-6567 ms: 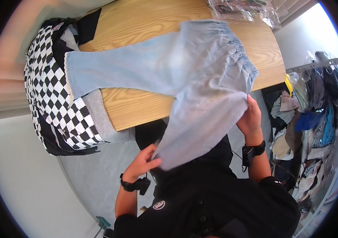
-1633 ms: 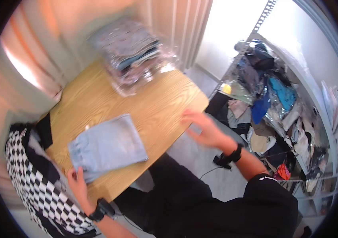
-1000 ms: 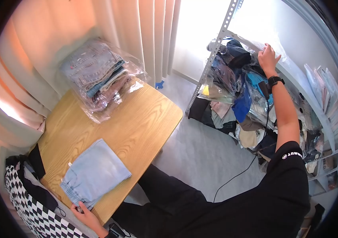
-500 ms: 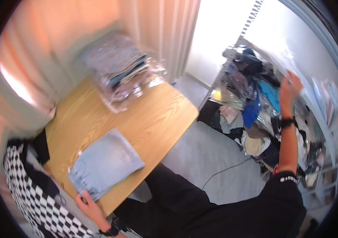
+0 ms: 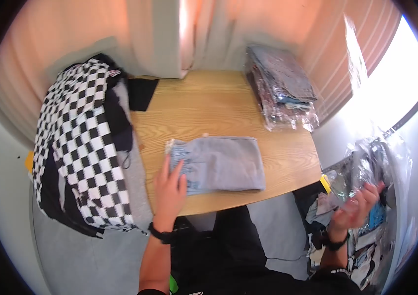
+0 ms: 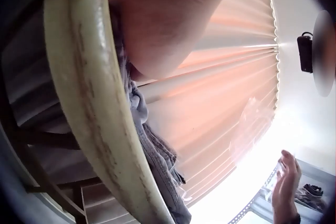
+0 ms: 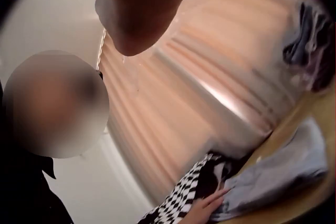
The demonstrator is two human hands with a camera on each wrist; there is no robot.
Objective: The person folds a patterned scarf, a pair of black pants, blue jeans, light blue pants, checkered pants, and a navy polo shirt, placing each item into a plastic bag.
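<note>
Light blue elastic-waist trousers [image 5: 228, 162] lie folded flat on the wooden table. My left hand [image 5: 168, 191] rests on the waistband end with its fingers extended; the right wrist view shows those fingers on the folded trousers [image 7: 278, 176] too. Off the table's right edge, my right hand [image 5: 357, 209] grips a clear plastic bag [image 5: 355, 59], its fingers curled. Thin film rises above that hand and trails to its right. In the left wrist view the right hand [image 6: 286, 190] is raised, with faint film nearby.
A stack of bagged jeans [image 5: 285, 81] stands at the table's back right. Checkered clothing [image 5: 79, 147] is heaped along its left side, near a black flat piece [image 5: 142, 93]. Shelving with bagged garments [image 5: 376, 216] is at the right, curtains behind.
Earlier both hands held the trousers spread out; they then lay folded. My right hand reached to the shelf and has come back toward the table with the plastic bag. The head view has turned left.
</note>
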